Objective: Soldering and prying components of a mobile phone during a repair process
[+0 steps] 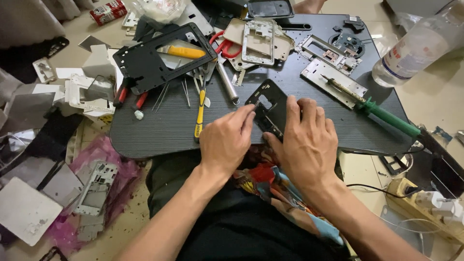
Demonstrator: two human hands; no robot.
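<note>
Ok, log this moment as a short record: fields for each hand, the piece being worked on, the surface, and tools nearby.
left hand: fingertips on the edge of the black phone frame
right hand: laid over the frame's right side, pressing it down
surface: dark ribbed table
tools nearby: yellow-handled tool left of the hands; green-handled soldering iron to the right
other: clear plastic bottle lying at far right

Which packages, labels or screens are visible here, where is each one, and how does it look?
Red packet: top left, on the floor, small, crumpled, red with white print.
Plastic bottle: top right, lying tilted, clear, with a white label with blue and red marks.
Dark screen panel: top centre, rectangular, black, unlit.
</note>
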